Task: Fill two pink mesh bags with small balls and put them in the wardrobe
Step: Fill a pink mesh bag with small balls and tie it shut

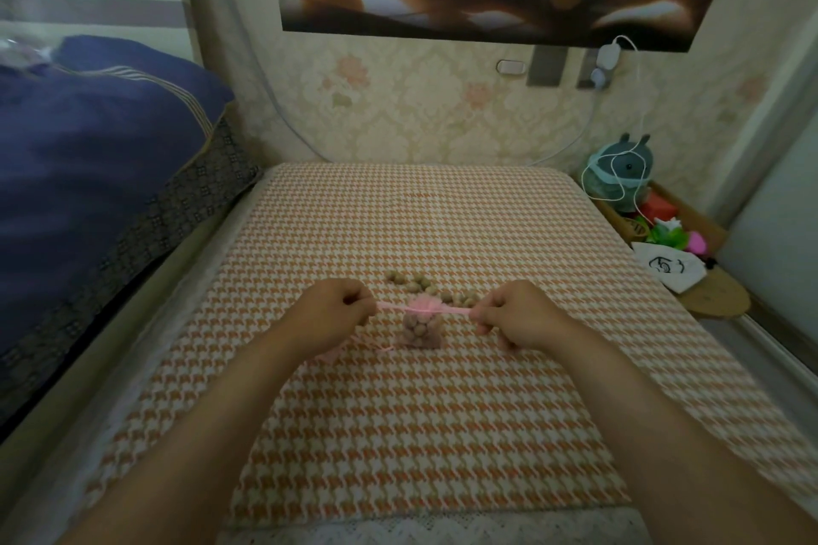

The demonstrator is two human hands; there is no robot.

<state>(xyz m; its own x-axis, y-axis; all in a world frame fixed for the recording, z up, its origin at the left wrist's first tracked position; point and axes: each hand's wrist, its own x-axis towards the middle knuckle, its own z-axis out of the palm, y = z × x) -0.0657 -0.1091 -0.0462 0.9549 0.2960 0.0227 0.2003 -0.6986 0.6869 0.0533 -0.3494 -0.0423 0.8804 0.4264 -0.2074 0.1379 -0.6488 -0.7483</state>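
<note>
Bag one point(418, 330) is full and sits mid-cloth point(398, 434) between my hands. Left hand point(336, 314) and right hand point(518, 316) each pinch a drawstring point(391, 307) end in curled fingers point(359, 301), cinching the neck. Bag's long axis runs away from me, mouth at the far end. Left to do: loose balls point(420, 283), second bag, wardrobe.

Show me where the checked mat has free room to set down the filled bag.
Free: the far mat between the loose balls and the wall; also the near part between both forearms. Crowded: around the bag, between the left hand and right hand.
</note>
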